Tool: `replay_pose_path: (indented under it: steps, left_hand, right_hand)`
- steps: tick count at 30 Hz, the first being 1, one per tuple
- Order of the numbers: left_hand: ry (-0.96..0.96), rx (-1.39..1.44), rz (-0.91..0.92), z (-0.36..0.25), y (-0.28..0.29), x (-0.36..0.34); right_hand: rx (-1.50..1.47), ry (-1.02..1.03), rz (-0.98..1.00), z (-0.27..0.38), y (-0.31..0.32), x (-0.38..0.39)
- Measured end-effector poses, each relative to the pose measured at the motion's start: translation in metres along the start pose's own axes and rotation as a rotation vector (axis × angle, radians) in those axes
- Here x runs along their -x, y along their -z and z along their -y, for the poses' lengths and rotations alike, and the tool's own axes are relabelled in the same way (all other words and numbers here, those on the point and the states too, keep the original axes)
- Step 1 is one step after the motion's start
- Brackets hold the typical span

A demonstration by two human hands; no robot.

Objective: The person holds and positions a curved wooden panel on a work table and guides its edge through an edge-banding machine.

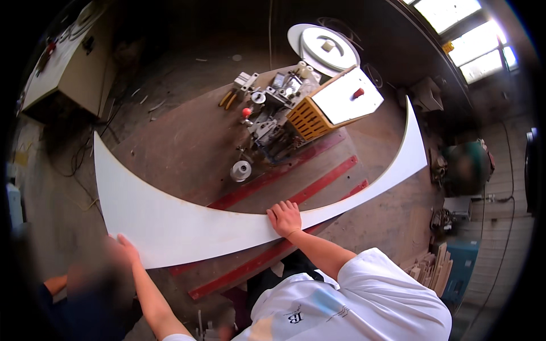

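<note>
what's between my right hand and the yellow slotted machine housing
In the head view, brown tabletop crossed by two red strips lies between the right hand and the yellow slotted housing.

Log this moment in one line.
left hand: touching white curved panel, left end; right hand: touching panel, inner edge; machine: beyond panel, on brown table

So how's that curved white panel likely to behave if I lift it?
The white panel looks thin, so it may bend where it narrows, beside the right hand. Its broad left end probably weighs more, so it could tip that way.
</note>
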State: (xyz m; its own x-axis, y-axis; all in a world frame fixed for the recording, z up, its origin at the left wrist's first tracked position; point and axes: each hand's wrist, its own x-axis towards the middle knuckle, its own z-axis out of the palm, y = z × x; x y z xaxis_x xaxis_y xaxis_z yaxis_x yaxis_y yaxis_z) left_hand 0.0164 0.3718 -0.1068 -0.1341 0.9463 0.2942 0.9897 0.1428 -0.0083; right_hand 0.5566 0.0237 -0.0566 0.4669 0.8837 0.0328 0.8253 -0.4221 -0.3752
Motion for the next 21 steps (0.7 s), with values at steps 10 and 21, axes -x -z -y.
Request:
replay_pose_path:
  steps: [10,21]
  left_hand:
    - [-0.123,-0.019,-0.026,0.02,-0.037,-0.014]
    - [0.0,0.023,0.031,-0.013,-0.003,0.008]
  right_hand:
    - [0.057,-0.037,0.043,-0.003,0.009,-0.003]
    - [0.006,0.006,-0.004,-0.009,0.009,0.003]
